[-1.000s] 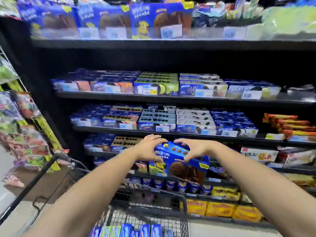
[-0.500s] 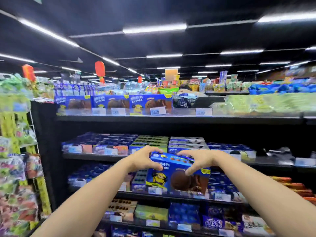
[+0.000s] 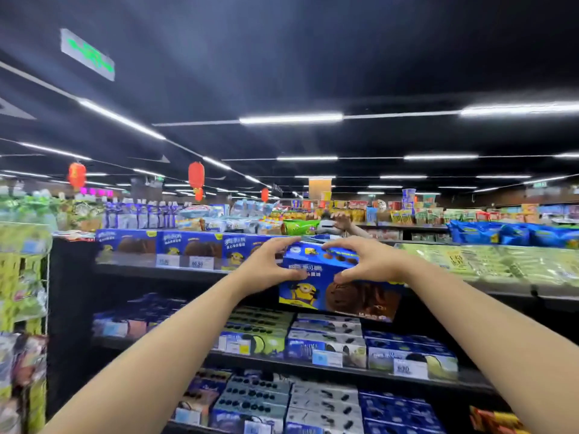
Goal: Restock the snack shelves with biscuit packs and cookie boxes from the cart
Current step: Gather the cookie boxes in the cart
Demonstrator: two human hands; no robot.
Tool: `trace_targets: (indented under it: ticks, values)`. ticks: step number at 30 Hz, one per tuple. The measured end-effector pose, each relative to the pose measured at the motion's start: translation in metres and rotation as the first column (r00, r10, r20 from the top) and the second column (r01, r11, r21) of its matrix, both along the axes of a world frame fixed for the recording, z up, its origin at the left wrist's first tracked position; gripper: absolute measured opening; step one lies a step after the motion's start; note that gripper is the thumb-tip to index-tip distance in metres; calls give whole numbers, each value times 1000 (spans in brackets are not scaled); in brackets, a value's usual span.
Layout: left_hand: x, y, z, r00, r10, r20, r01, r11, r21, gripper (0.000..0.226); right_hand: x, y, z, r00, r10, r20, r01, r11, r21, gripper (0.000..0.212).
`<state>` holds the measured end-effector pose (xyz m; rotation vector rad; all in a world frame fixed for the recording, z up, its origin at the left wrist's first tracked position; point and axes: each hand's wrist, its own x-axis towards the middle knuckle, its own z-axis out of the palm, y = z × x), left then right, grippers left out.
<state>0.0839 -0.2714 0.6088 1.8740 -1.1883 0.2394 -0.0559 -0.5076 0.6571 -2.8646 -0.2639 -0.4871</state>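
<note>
Evidently mid-task: left grip (image 3: pixel 269 266) and right grip (image 3: pixel 371 266) curl round a blue cookie box (image 3: pixel 338 296) level with the top shelf (image 3: pixel 134 270), not yet set beside the matching boxes (image 3: pixel 191 249).

cookie box (image 3: pixel 340 288) between left hand (image 3: pixel 266 267) and right hand (image 3: pixel 371 264), before top shelf (image 3: pixel 141 271), row of boxes (image 3: pixel 188 247) left

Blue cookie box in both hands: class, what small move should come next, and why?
Likely ease the blue cookie box forward onto the top shelf. The left hand and right hand hold it by its upper edge, in front of the shelf, just right of the row of matching boxes there.
</note>
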Motion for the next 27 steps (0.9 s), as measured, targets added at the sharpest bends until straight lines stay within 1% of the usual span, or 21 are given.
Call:
trace_targets:
  ticks: [2,4,5,7,9,11,15,17,19,21,22,25,27]
  values:
    - [4,-4,16,999,-32,-40,30,998,-51,90,1,-10,21,998,-10,57,9,1000,17,66]
    - [11,-6,26,999,5,-33,-7,998,-65,92,7,-19,36,991,-46,123,47,999,-5,67]
    - [16,-6,29,998,56,4,-56,996,-68,88,11,-23,43,985,-72,160,77,997,-27,68]
    - [30,-9,32,975,188,119,-178,980,-84,69,23,-28,51,964,-131,232,154,984,-87,70]
    - [46,-14,34,926,298,234,-285,954,-89,49,37,-34,55,939,-189,289,243,956,-165,68]
    - [60,-21,34,883,354,310,-355,933,-54,40,54,-41,57,924,-239,298,310,926,-217,66]
    - [85,-34,27,782,415,466,-473,881,8,40,86,-51,58,920,-311,239,372,887,-274,67]
    - [97,-38,20,745,437,504,-503,864,-5,42,99,-54,56,920,-333,206,380,887,-262,67]
    - [108,-41,13,723,467,509,-534,845,-18,45,111,-57,53,927,-349,137,373,891,-258,67]
    - [120,-43,6,710,496,499,-570,822,-7,48,121,-58,49,936,-348,51,349,899,-266,67]
    - [125,-44,2,709,505,493,-583,812,6,49,127,-58,46,941,-339,2,329,911,-246,67]
    - [140,-46,-10,742,489,459,-580,811,73,50,140,-59,36,944,-304,-125,293,951,-101,65]
    - [146,-48,-21,758,478,444,-572,814,102,50,147,-61,28,937,-310,-159,301,950,-79,65]
